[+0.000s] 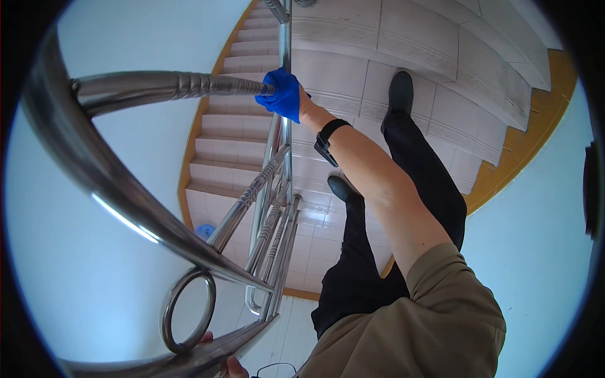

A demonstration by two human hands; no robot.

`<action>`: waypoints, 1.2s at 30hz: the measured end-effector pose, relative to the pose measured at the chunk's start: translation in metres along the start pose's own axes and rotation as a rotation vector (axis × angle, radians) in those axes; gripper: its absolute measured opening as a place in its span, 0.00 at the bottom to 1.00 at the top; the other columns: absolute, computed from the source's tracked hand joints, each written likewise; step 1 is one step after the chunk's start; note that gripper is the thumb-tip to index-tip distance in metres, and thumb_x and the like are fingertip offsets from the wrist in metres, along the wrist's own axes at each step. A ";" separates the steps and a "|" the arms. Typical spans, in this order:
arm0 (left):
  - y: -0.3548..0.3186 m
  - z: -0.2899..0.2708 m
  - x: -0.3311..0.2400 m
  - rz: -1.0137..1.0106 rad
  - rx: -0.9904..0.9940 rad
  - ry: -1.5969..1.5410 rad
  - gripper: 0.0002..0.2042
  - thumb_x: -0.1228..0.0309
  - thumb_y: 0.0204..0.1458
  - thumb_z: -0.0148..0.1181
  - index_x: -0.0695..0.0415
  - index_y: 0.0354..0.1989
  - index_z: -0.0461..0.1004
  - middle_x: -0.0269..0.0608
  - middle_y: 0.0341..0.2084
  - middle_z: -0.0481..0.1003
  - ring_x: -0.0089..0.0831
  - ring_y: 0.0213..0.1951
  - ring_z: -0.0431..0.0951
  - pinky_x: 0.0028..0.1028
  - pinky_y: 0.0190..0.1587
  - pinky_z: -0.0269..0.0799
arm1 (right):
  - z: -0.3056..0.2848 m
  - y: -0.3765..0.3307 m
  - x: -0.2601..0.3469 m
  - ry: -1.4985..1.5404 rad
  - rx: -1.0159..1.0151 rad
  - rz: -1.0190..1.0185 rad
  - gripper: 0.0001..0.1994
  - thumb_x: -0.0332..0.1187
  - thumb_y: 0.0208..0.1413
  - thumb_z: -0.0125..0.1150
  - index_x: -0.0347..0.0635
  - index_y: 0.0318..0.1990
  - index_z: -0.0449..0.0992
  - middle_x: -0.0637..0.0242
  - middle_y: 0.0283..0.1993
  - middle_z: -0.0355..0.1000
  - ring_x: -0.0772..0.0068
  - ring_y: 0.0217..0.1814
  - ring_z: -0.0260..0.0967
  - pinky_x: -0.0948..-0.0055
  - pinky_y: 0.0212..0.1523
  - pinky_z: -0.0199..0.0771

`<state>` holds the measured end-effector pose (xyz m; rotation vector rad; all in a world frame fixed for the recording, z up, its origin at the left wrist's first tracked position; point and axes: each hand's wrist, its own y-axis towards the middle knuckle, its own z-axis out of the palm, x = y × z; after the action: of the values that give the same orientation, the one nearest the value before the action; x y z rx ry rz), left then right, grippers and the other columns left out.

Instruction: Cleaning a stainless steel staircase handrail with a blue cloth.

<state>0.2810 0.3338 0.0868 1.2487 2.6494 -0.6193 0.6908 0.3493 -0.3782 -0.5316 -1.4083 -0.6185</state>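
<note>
My right hand (290, 94) is wrapped in a blue cloth (281, 94) and closed on a ribbed metal baluster (236, 86) of the stair railing. Most of its fingers are hidden under the cloth. A black watch (328, 138) sits on that wrist, and the arm is stretched out forward. Low in the picture, my left hand (233, 366) is curled around the thick shiny handrail (217, 348); only some fingertips show on either side of the pipe. Near those fingers, a metal ring (169, 309) joins two rails.
Tiled steps (230, 148) run down beyond the railing on the left. Other tiled steps (416, 38) rise ahead, with my dark shoe (401, 94) on one. More metal balusters (249, 192) stand close to my left leg. A pale wall (535, 264) is at the right.
</note>
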 end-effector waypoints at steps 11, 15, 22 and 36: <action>0.009 0.028 -0.008 -0.250 -0.379 -0.370 0.41 0.49 0.50 0.70 0.60 0.65 0.57 0.47 0.54 0.68 0.39 0.57 0.71 0.43 0.64 0.67 | 0.029 -0.018 0.138 -0.215 -0.333 -0.179 0.10 0.33 0.62 0.62 0.41 0.29 0.74 0.63 0.24 0.69 0.67 0.25 0.66 0.65 0.28 0.67; 0.007 0.032 0.001 -0.226 -0.412 -0.445 0.39 0.55 0.51 0.68 0.60 0.67 0.58 0.48 0.55 0.68 0.42 0.58 0.71 0.44 0.66 0.67 | 0.035 -0.005 0.249 -0.165 -0.257 -0.267 0.10 0.36 0.60 0.64 0.40 0.30 0.77 0.62 0.26 0.73 0.63 0.27 0.73 0.65 0.29 0.73; 0.010 0.026 -0.006 -0.271 -0.354 -0.341 0.39 0.58 0.52 0.66 0.62 0.68 0.57 0.50 0.57 0.68 0.45 0.59 0.71 0.45 0.67 0.67 | 0.061 0.005 0.289 0.275 -0.310 -0.633 0.13 0.28 0.55 0.70 0.39 0.47 0.76 0.64 0.37 0.77 0.69 0.36 0.76 0.74 0.36 0.77; 0.005 0.036 0.003 -0.252 -0.446 -0.433 0.40 0.54 0.50 0.69 0.62 0.67 0.58 0.49 0.54 0.69 0.42 0.58 0.72 0.45 0.66 0.68 | 0.100 -0.134 0.211 0.456 0.143 -0.083 0.10 0.40 0.65 0.62 0.47 0.48 0.76 0.65 0.40 0.75 0.68 0.39 0.75 0.73 0.43 0.78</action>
<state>0.2814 0.3239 0.0517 0.5876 2.3997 -0.2605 0.5380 0.3010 -0.1619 -0.1999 -1.0345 -0.6522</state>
